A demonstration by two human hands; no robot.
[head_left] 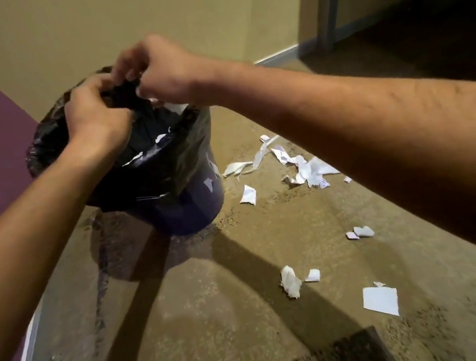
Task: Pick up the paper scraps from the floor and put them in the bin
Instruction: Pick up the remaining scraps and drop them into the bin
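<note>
Nearest us from the bin (191,205), paper scraps (380,301) are lying scattered on the floor (217,305); we are risking spills if pieces catch the liner (50,139); above the bin's mouth, our left hand (93,115) is gripping the liner's edge; our right hand (163,71) is pinching white paper, fingers curled tight.

Both hands (99,114) blurred over bin (185,209) mouth; fingertips hidden, grip on liner (50,136) can't tell. White scrap (176,107) half covered by right hand (163,71) (held or loose, unclear). Forearms cut off at edges.
</note>
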